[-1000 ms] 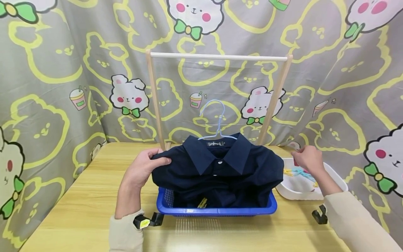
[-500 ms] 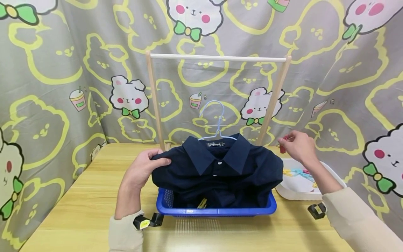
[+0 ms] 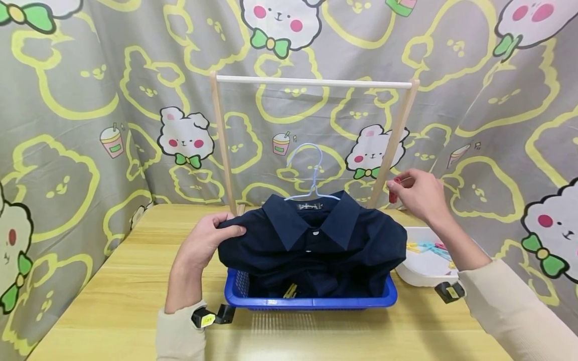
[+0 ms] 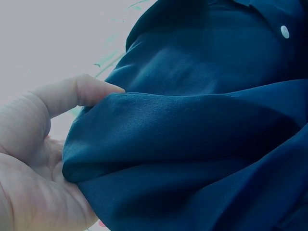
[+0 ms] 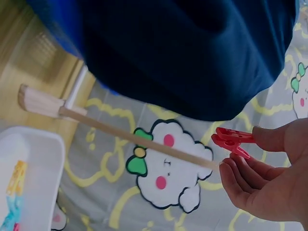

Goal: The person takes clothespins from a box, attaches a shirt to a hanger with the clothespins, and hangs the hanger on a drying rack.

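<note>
A navy collared shirt (image 3: pixel 316 255) hangs on a light blue wire hanger (image 3: pixel 313 173), its lower part bunched in a blue basket (image 3: pixel 311 303). My left hand (image 3: pixel 205 238) grips the shirt's shoulder on the left, thumb on top of the cloth; the left wrist view shows the fabric (image 4: pixel 168 130) between thumb and fingers. My right hand (image 3: pixel 422 193) pinches a red clothespin (image 3: pixel 394 191) in the air, right of the shirt's other shoulder. In the right wrist view the clothespin (image 5: pixel 233 139) sits between thumb and fingertips, apart from the shirt.
Behind the shirt stands a wooden rack with a white crossbar (image 3: pixel 313 81). A white tray (image 3: pixel 424 278) with yellow, blue and pink clothespins (image 3: pixel 431 248) is at the right. A yellow clothespin (image 3: pixel 290 291) shows at the basket's front. A patterned curtain (image 3: pixel 135 90) surrounds the table.
My right hand has lifted the red clothespin up from the tray and moved it left toward the shirt's right-side shoulder. My left hand and the shirt have stayed in place.
</note>
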`<state>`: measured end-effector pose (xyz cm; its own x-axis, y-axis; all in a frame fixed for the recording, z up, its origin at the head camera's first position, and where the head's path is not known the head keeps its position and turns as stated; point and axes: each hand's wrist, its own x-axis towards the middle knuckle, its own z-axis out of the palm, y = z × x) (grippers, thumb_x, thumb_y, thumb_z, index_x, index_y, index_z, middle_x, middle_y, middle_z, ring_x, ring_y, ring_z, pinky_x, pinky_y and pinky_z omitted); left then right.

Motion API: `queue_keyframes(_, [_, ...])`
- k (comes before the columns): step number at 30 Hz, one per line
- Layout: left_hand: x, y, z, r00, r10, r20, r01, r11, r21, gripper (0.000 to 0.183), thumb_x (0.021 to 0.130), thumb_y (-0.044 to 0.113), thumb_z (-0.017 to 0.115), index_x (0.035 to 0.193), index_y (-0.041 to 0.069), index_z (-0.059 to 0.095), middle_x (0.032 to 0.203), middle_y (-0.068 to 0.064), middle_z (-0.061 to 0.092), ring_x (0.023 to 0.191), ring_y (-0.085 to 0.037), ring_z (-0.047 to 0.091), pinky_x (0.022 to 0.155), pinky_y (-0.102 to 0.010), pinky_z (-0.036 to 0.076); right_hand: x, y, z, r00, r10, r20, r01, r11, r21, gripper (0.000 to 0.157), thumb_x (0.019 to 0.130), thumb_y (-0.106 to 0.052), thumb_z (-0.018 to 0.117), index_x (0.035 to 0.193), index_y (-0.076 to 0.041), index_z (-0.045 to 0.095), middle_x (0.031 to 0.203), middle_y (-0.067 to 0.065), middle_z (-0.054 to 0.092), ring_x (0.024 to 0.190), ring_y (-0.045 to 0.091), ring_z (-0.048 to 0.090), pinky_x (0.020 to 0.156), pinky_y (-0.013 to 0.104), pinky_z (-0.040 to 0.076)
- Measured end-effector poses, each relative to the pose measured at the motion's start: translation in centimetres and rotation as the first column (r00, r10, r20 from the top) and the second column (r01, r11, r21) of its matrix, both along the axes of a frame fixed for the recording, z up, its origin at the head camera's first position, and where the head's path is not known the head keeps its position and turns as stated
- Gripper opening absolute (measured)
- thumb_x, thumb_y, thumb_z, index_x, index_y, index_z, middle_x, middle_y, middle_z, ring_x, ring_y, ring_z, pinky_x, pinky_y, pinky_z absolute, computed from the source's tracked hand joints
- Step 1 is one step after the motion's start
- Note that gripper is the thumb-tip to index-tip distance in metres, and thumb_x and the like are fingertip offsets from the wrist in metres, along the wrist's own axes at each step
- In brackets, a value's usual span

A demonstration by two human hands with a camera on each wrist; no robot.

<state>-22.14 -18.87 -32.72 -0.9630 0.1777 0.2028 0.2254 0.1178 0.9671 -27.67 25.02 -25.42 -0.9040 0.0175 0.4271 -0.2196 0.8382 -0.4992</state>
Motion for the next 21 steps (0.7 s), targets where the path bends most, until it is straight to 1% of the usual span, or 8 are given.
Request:
queue_keyframes(1, [0.0, 0.0, 0.0, 1.000, 0.002, -0.001, -0.002, 1.000, 0.000, 0.022, 0.083, 0.011, 0.070, 0.077, 0.000, 0.052, 0.071, -0.003, 0.046, 0.071, -0.022, 0.049, 0.064, -0.030, 0.043, 0.1, -0.2, 0.2, 1.000, 0.006, -0.007, -0.006, 1.000, 0.002, 0.044, 0.093, -0.039, 0.059, 0.110, 0.002, 0.061, 0.097, 0.024, 0.067, 0.087, 0.038, 0.060, 0.078, 0.048, 0.039])
queue_keyframes(3, [0.0, 0.1, 0.0, 1.000, 0.003, -0.001, -0.003, 1.000, -0.004, 0.023, 0.083, 0.011, 0.070, 0.077, 0.000, 0.052, 0.071, -0.003, 0.046, 0.071, -0.022, 0.049, 0.064, -0.030, 0.042, 0.2, -0.6, 0.5, 1.000, 0.020, -0.023, -0.020, 1.000, 0.001, 0.044, 0.093, -0.038, 0.059, 0.110, 0.002, 0.062, 0.096, 0.024, 0.067, 0.087, 0.039, 0.061, 0.086, 0.053, 0.033])
queue_keyframes(5, [0.0, 0.1, 0.0, 1.000, 0.003, 0.000, -0.003, 1.000, -0.006, 0.023, 0.083, 0.011, 0.070, 0.077, 0.000, 0.052, 0.070, -0.003, 0.046, 0.070, -0.022, 0.049, 0.064, -0.030, 0.042, 0.3, -0.9, 0.8, 0.999, 0.028, -0.041, -0.028, 1.000, 0.004, 0.043, 0.093, -0.038, 0.059, 0.109, 0.002, 0.062, 0.096, 0.024, 0.068, 0.088, 0.039, 0.061, 0.088, 0.055, 0.030])
queue_keyframes(10, [0.0, 0.1, 0.1, 1.000, 0.007, -0.008, -0.007, 1.000, -0.010, 0.023, 0.083, 0.011, 0.070, 0.076, 0.000, 0.052, 0.070, -0.003, 0.046, 0.072, -0.023, 0.049, 0.065, -0.030, 0.041, 0.8, -1.8, 1.6, 0.997, 0.040, -0.067, -0.040, 0.999, -0.003, 0.043, 0.092, -0.038, 0.060, 0.112, 0.000, 0.062, 0.098, 0.023, 0.068, 0.093, 0.038, 0.059, 0.087, 0.053, 0.031])
queue_keyframes(13, [0.0, 0.1, 0.1, 1.000, 0.006, -0.010, -0.006, 1.000, -0.010, 0.023, 0.083, 0.011, 0.070, 0.076, 0.000, 0.052, 0.070, -0.003, 0.045, 0.073, -0.024, 0.048, 0.065, -0.031, 0.041, 1.1, -2.5, 2.1, 0.993, 0.060, -0.098, -0.061, 0.998, -0.008, 0.041, 0.092, -0.038, 0.061, 0.110, -0.001, 0.063, 0.096, 0.022, 0.069, 0.092, 0.037, 0.061, 0.092, 0.055, 0.024])
queue_keyframes(14, [0.0, 0.1, 0.0, 1.000, 0.007, -0.010, -0.007, 1.000, -0.011, 0.023, 0.083, 0.011, 0.070, 0.075, 0.000, 0.051, 0.070, -0.003, 0.045, 0.073, -0.023, 0.048, 0.065, -0.030, 0.041, 1.2, -2.7, 2.2, 0.992, 0.066, -0.107, -0.068, 0.998, -0.010, 0.040, 0.092, -0.038, 0.061, 0.109, -0.001, 0.063, 0.095, 0.021, 0.069, 0.092, 0.037, 0.062, 0.092, 0.055, 0.024])
queue_keyframes(19, [0.0, 0.0, 0.0, 1.000, 0.003, -0.010, -0.003, 1.000, -0.004, 0.024, 0.083, 0.010, 0.070, 0.075, 0.000, 0.051, 0.069, -0.002, 0.045, 0.071, -0.023, 0.048, 0.064, -0.030, 0.041, 1.8, -3.7, 2.9, 0.988, 0.081, -0.133, -0.083, 0.996, -0.013, 0.036, 0.091, -0.038, 0.062, 0.105, -0.006, 0.065, 0.093, 0.015, 0.071, 0.089, 0.030, 0.066, 0.083, 0.045, 0.035])
queue_keyframes(21, [-0.1, 0.0, 0.0, 1.000, -0.001, -0.010, 0.001, 1.000, 0.000, 0.023, 0.083, 0.010, 0.070, 0.075, 0.000, 0.051, 0.070, -0.003, 0.045, 0.070, -0.023, 0.049, 0.063, -0.030, 0.041, 2.0, -4.1, 3.3, 0.988, 0.087, -0.129, -0.090, 0.996, -0.014, 0.037, 0.090, -0.040, 0.062, 0.106, -0.007, 0.066, 0.093, 0.013, 0.071, 0.089, 0.028, 0.067, 0.075, 0.040, 0.038])
